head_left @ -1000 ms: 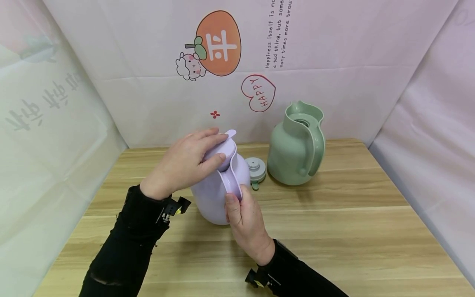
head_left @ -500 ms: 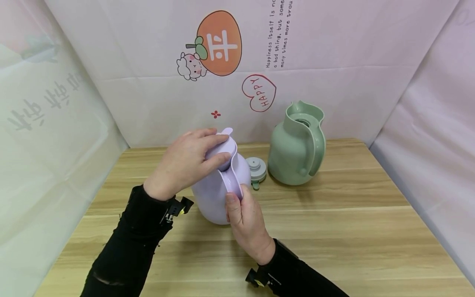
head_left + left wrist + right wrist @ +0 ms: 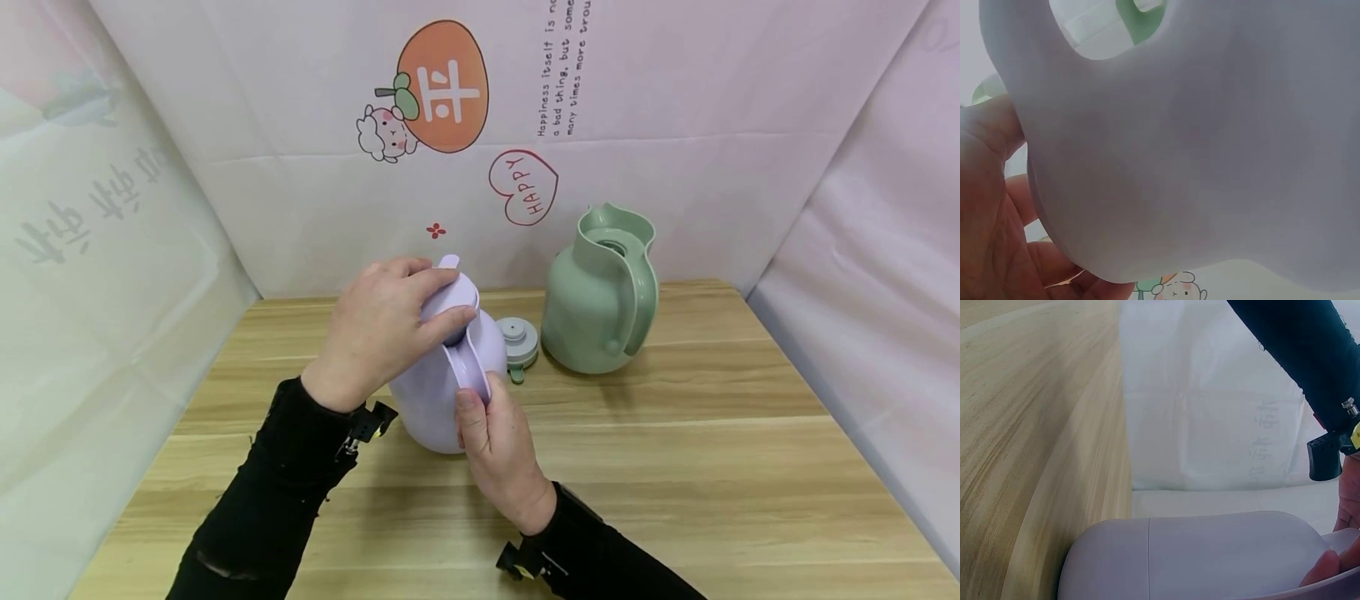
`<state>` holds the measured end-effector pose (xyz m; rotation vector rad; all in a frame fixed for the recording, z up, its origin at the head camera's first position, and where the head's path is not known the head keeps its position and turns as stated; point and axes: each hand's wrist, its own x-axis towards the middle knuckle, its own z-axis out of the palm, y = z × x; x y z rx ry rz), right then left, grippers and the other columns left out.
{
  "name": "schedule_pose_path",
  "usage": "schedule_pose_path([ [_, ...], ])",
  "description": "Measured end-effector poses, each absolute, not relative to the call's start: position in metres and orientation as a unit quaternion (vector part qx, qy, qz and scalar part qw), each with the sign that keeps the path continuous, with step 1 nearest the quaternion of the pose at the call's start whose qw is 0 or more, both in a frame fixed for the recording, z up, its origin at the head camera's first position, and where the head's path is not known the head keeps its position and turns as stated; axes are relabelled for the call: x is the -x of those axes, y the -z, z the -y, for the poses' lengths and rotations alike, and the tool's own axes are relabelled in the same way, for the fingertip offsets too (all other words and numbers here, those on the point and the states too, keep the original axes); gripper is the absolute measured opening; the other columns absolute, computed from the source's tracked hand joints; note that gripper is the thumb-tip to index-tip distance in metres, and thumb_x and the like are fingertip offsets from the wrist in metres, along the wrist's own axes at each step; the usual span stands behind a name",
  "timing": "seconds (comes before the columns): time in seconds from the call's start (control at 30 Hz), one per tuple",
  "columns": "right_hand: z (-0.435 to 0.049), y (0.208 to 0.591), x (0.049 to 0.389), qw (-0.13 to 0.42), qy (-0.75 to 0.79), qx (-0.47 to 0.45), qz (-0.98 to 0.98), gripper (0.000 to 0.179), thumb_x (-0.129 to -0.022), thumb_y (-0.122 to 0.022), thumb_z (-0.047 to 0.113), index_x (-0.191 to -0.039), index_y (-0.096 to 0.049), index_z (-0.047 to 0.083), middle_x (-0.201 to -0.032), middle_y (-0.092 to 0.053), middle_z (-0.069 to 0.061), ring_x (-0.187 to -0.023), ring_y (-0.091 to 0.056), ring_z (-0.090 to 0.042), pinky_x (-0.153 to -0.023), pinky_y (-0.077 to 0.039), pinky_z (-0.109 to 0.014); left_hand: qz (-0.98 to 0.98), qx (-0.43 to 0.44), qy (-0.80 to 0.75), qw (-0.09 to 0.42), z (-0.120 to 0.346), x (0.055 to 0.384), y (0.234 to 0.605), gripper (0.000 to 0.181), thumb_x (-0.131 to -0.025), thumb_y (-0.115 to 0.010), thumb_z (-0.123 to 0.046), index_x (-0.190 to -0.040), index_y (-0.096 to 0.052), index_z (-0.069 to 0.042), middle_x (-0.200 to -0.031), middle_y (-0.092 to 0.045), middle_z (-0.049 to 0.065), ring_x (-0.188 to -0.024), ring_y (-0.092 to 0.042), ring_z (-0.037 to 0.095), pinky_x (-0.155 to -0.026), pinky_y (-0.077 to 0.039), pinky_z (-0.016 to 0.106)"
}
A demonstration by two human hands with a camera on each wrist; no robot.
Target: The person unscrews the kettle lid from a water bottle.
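A lavender thermos jug (image 3: 427,408) stands on the wooden table (image 3: 675,483), left of centre in the head view. My left hand (image 3: 375,325) grips its round lid (image 3: 450,300) from above, thumb on the near side and fingers over the far side. The lid's small tab (image 3: 448,262) points toward the back wall. Around the jug's handle (image 3: 465,367) my right hand (image 3: 498,462) is curled, its thumb on top. The jug's pale wall fills most of the left wrist view, with left-hand fingers (image 3: 991,187) along its rim. Its base meets the tabletop in the right wrist view.
A green thermos jug (image 3: 588,312) without its lid stands at the back right. Between the two jugs lies a grey stopper (image 3: 517,337) with a green tab, partly hidden by the lavender jug. Printed white cloth (image 3: 300,208) encloses the table's back and sides.
The left hand has turned and shifted slightly to the right on the lid. With it, the lid's tab has swung left, counterclockwise from above. The right hand and the jug stay put.
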<state>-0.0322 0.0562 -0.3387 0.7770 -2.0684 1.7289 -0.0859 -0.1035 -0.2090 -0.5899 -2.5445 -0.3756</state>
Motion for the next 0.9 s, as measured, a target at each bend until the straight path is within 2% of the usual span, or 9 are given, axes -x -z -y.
schedule_pose_path([
  [0.2, -0.057, 0.338, 0.032, 0.173, -0.605, -0.272, 0.728, 0.019, -0.112, -0.044, 0.014, -0.094, -0.047, 0.008, -0.066, -0.050, 0.004, -0.055, -0.048, -0.003, -0.049, -0.043, -0.023, 0.930, 0.220, 0.136, 0.261, 0.104, 0.086, 0.210, 0.048, -0.093, -0.070, -0.055, -0.125, -0.077, -0.019, -0.119, -0.074, 0.013, -0.103, -0.070, 0.033, -0.081, -0.057, 0.047],
  [0.27, -0.057, 0.338, 0.032, 0.174, -0.605, -0.272, 0.728, 0.019, -0.112, -0.044, 0.014, -0.094, -0.047, 0.008, -0.066, -0.050, 0.004, -0.055, -0.047, -0.003, -0.049, -0.043, -0.023, 0.932, 0.223, 0.137, 0.252, 0.105, 0.086, 0.210, 0.052, -0.095, -0.068, -0.056, -0.130, -0.075, -0.019, -0.122, -0.073, 0.014, -0.106, -0.069, 0.034, -0.085, -0.057, 0.049],
  [0.37, -0.057, 0.338, 0.032, 0.174, -0.606, -0.271, 0.727, 0.020, -0.112, -0.044, 0.015, -0.094, -0.047, 0.008, -0.065, -0.050, 0.004, -0.055, -0.048, -0.002, -0.049, -0.044, -0.023, 0.936, 0.232, 0.148, 0.221, 0.108, 0.088, 0.208, 0.058, -0.097, -0.064, -0.055, -0.140, -0.068, -0.017, -0.135, -0.067, 0.017, -0.120, -0.066, 0.038, -0.096, -0.055, 0.054],
  [0.5, -0.056, 0.338, 0.032, 0.177, -0.606, -0.271, 0.727, 0.020, -0.112, -0.044, 0.015, -0.094, -0.047, 0.008, -0.065, -0.050, 0.004, -0.055, -0.049, -0.003, -0.050, -0.045, -0.023, 0.936, 0.259, 0.176, 0.163, 0.116, 0.090, 0.203, 0.062, -0.101, -0.060, -0.050, -0.153, -0.055, -0.016, -0.154, -0.053, 0.019, -0.140, -0.053, 0.040, -0.113, -0.044, 0.059],
  [0.57, -0.056, 0.338, 0.032, 0.178, -0.606, -0.271, 0.726, 0.020, -0.112, -0.044, 0.015, -0.094, -0.047, 0.008, -0.066, -0.050, 0.004, -0.056, -0.049, -0.003, -0.050, -0.045, -0.023, 0.934, 0.273, 0.184, 0.138, 0.119, 0.090, 0.201, 0.062, -0.102, -0.059, -0.047, -0.155, -0.052, -0.016, -0.158, -0.049, 0.018, -0.145, -0.048, 0.039, -0.117, -0.039, 0.059],
  [0.73, -0.056, 0.338, 0.032, 0.175, -0.606, -0.272, 0.726, 0.020, -0.112, -0.044, 0.016, -0.094, -0.047, 0.008, -0.066, -0.050, 0.004, -0.056, -0.049, -0.003, -0.050, -0.045, -0.023, 0.935, 0.286, 0.182, 0.104, 0.122, 0.090, 0.198, 0.052, -0.104, -0.056, -0.041, -0.151, -0.058, -0.018, -0.157, -0.051, 0.017, -0.146, -0.048, 0.036, -0.119, -0.039, 0.057],
  [0.9, -0.056, 0.338, 0.032, 0.174, -0.604, -0.270, 0.729, 0.021, -0.112, -0.044, 0.016, -0.094, -0.047, 0.008, -0.066, -0.050, 0.004, -0.056, -0.048, -0.002, -0.050, -0.044, -0.023, 0.936, 0.286, 0.179, 0.103, 0.122, 0.089, 0.198, 0.047, -0.104, -0.058, -0.041, -0.146, -0.063, -0.019, -0.154, -0.054, 0.016, -0.146, -0.049, 0.033, -0.119, -0.039, 0.055],
])
